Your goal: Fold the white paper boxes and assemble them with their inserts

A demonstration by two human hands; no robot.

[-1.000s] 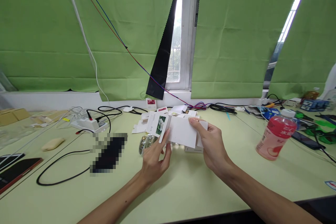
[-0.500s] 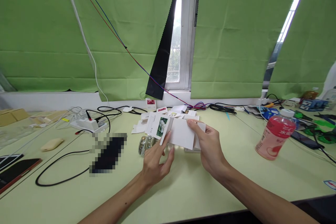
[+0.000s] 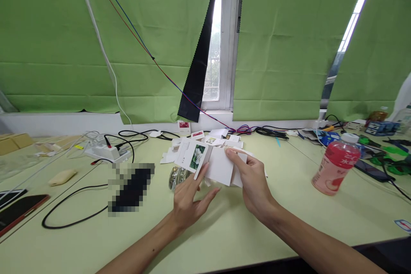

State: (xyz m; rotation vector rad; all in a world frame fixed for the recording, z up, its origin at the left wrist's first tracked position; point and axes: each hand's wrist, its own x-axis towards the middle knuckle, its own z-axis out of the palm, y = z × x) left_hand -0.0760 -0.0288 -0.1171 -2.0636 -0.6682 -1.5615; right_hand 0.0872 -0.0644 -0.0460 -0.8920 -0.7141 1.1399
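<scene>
Three green blind panels (image 3: 279,47) cover the wall above one pale green table (image 3: 237,239). Two hands are at work over it. The left hand (image 3: 190,205) has its index finger along the lower edge of the carton and its thumb spread away; whether its hidden fingers grip from behind cannot be told. The right hand (image 3: 255,184) pinches a blank white flap between thumb and fingers. One drink bottle (image 3: 336,165), pink with a white cap, stands to the right. One white carton (image 3: 220,166) with a white-flower picture is suspended between the hands, above the table, its panels folded at angles. Two small red-pictured cartons (image 3: 184,127) lie at the back. Compared with one second earlier, the left thumb stands farther from the index finger, the right hand sits slightly lower and further left, and the flap is angled more steeply.
</scene>
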